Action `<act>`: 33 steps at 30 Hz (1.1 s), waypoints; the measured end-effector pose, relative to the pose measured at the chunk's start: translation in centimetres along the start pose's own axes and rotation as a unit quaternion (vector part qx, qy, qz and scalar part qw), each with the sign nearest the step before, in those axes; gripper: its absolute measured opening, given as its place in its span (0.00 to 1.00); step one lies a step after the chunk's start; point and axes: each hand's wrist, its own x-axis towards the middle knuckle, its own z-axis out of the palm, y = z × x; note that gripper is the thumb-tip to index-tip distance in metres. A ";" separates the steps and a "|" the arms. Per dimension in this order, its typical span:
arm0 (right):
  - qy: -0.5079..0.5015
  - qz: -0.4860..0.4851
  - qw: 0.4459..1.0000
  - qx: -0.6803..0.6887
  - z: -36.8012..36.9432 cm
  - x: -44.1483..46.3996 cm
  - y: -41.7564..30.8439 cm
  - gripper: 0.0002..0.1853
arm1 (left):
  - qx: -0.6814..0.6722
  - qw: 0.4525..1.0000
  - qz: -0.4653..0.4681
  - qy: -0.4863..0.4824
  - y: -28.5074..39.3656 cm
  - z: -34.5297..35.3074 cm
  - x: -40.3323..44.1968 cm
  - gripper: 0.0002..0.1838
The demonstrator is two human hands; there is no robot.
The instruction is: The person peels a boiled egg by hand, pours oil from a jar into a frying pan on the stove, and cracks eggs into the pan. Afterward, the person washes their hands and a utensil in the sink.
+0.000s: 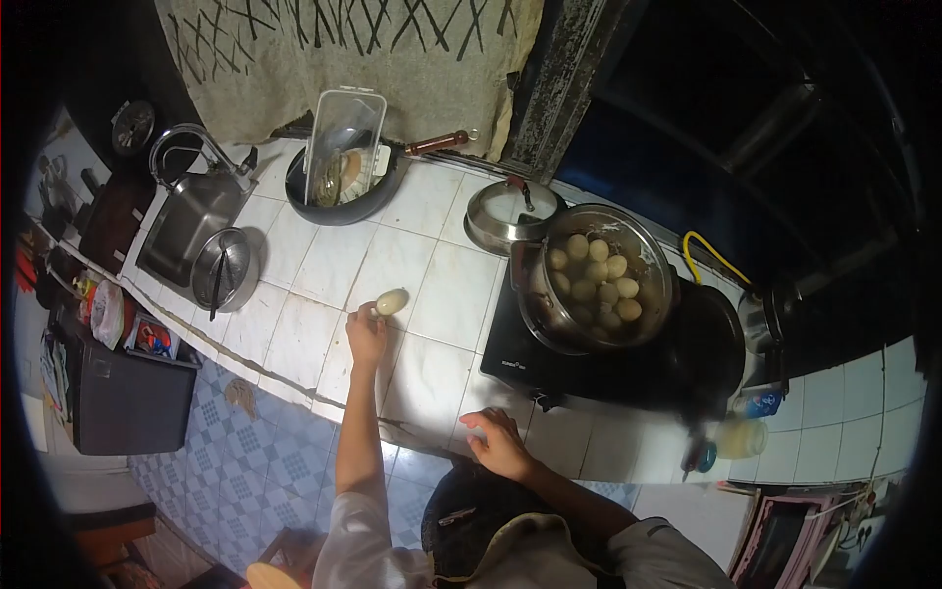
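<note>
At the middle of the tiled counter, my left hand (366,339) has its fingertips at the near left end of a pale potato (392,301), apparently pinching it. My right hand (501,447) hangs over the front edge of the counter, empty, with its fingers loosely bent and apart. A large steel pot (661,312) stands on the black cooktop (512,339); several potatoes (626,288) lie in it. Behind the pot's left side, a glass-topped lid (509,204) rests on another steel pan.
A dark pan (339,214) with a clear plastic container (380,113) stands at the back. At left are a sink (186,221) and a steel strainer (240,285) with a black-handled utensil. A jar (743,439) stands at right, near the cooktop.
</note>
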 end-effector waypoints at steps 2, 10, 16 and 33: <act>-0.037 0.028 0.999 0.009 0.1 -0.5 0.2 0.08 | 0.003 1.000 0.000 0.006 0.4 0.1 0.0 0.19; -0.039 0.042 0.997 -0.057 0.3 -0.7 0.6 0.09 | -0.018 0.997 0.036 0.064 0.9 0.2 -0.6 0.17; -0.002 -0.018 1.000 -0.010 -0.3 -0.6 -0.5 0.28 | -0.102 0.988 -0.117 0.009 2.1 -0.9 -2.8 0.10; -0.003 -0.022 0.999 -0.047 -3.0 -3.9 -0.2 0.17 | 0.016 0.999 -0.039 0.017 1.9 0.0 -4.8 0.20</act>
